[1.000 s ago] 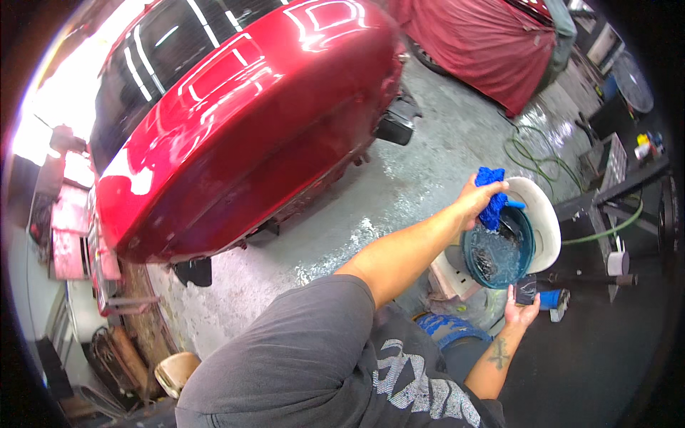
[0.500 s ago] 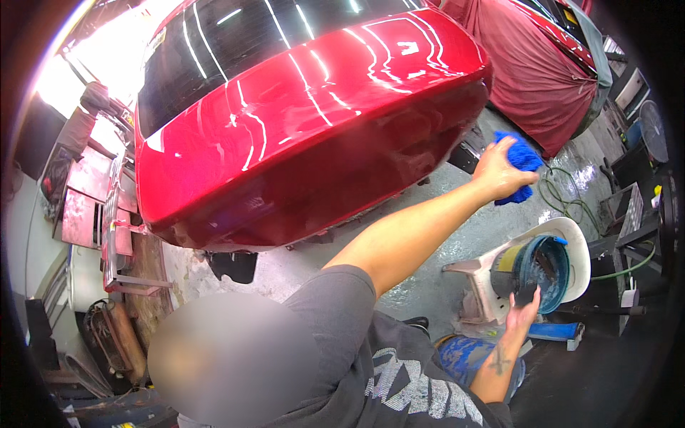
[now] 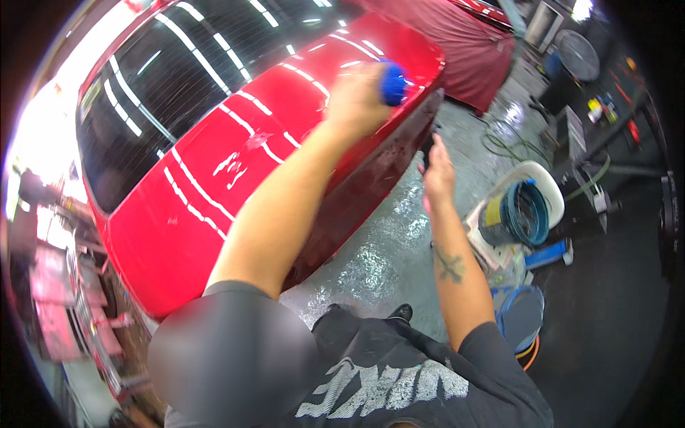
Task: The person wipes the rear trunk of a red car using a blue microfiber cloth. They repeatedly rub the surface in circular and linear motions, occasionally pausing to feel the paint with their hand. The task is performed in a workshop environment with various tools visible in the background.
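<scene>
Over the rear end of a wet, shiny red car (image 3: 207,171), my left hand (image 3: 357,100) grips a bunched blue cloth (image 3: 393,83). It is slightly blurred, and I cannot tell whether the cloth touches the paint. My right hand (image 3: 440,175) is beside the car's rear corner, fingers pointing up. A thin dark piece (image 3: 428,148) lies between its thumb and fingers, seen nearly edge-on; its exact kind is not clear.
A dark bucket (image 3: 526,214) with a teal rim rests on a white plastic chair (image 3: 551,189) at right. Below it stands a blue container (image 3: 521,314). A green hose (image 3: 510,139) lies on the wet floor. A red-covered vehicle (image 3: 457,57) stands beyond; metal racks (image 3: 78,285) at left.
My left hand has brought the blue cloth leftward and up, from beside the car to over it. My right hand has risen from the bucket toward the car's rear corner. The view has shifted.
</scene>
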`<state>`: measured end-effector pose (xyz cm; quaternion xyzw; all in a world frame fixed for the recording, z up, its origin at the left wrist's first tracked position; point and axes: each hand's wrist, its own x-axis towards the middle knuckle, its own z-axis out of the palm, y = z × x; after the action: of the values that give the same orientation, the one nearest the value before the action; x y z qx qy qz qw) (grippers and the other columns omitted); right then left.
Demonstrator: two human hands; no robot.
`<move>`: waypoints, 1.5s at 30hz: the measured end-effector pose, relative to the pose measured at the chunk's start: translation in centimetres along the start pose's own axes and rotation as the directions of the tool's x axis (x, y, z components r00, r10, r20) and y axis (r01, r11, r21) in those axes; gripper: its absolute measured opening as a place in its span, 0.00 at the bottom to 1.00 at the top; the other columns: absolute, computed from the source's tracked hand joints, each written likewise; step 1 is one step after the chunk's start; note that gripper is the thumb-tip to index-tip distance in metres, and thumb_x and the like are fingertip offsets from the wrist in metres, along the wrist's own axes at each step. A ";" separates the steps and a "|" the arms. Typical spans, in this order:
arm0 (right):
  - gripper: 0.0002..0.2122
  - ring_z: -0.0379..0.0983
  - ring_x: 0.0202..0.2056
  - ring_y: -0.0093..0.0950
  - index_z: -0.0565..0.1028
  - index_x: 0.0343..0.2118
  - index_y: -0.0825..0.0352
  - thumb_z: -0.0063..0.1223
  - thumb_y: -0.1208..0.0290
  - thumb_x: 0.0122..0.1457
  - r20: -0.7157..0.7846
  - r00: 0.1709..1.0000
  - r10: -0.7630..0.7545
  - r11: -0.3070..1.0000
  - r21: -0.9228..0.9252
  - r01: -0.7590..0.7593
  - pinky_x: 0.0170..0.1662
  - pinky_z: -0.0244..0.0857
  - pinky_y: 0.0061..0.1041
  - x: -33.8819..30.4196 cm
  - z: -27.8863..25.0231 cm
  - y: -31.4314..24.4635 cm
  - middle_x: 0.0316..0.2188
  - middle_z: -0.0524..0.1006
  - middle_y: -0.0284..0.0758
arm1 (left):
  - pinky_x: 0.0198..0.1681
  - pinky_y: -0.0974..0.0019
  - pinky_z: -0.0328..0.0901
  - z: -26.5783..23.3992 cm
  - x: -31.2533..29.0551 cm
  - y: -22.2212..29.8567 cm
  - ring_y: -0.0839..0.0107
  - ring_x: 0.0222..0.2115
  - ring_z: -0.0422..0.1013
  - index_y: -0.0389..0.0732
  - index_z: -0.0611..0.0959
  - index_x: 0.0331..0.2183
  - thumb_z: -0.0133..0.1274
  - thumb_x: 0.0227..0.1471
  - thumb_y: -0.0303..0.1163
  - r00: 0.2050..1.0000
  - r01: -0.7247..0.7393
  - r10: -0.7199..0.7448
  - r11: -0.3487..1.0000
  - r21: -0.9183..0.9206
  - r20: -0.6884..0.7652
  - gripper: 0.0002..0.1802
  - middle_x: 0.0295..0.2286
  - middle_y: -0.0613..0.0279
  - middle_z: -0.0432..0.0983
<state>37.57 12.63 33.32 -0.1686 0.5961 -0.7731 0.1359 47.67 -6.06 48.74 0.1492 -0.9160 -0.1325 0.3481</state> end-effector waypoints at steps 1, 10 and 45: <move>0.25 0.66 0.65 0.29 0.67 0.72 0.58 0.42 0.54 0.78 0.009 0.996 -0.086 0.981 -0.171 0.086 0.63 0.62 0.35 0.9 -0.2 0.3 0.69 0.69 0.33 | 0.56 0.48 0.72 -0.6 -0.5 -0.7 0.48 0.52 0.76 0.45 0.81 0.57 0.74 0.43 0.41 0.996 0.080 -0.081 0.996 0.025 0.022 0.39 0.50 0.49 0.78; 0.30 0.48 0.76 0.53 0.56 0.75 0.68 0.44 0.62 0.74 0.363 0.758 -0.542 0.466 -0.621 0.630 0.72 0.47 0.56 -14.1 12.0 1.6 0.77 0.52 0.50 | 0.55 0.44 0.70 1.0 -1.7 -3.4 0.49 0.52 0.75 0.44 0.85 0.51 0.69 0.47 0.62 0.993 0.091 -0.103 0.976 0.199 0.056 0.39 0.49 0.51 0.79; 0.28 0.54 0.74 0.47 0.64 0.70 0.70 0.36 0.54 0.77 0.031 0.817 -0.576 0.575 -0.695 0.432 0.73 0.50 0.56 9.1 6.8 0.7 0.71 0.63 0.51 | 0.56 0.52 0.70 5.0 0.5 -3.4 0.51 0.50 0.76 0.40 0.84 0.46 0.74 0.42 0.37 1.000 -0.030 0.029 0.999 -0.036 -0.007 0.29 0.46 0.52 0.79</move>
<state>32.16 2.74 35.09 -0.2910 0.7707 -0.5218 -0.2214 44.59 -8.67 44.23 0.1298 -0.9145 -0.1434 0.3554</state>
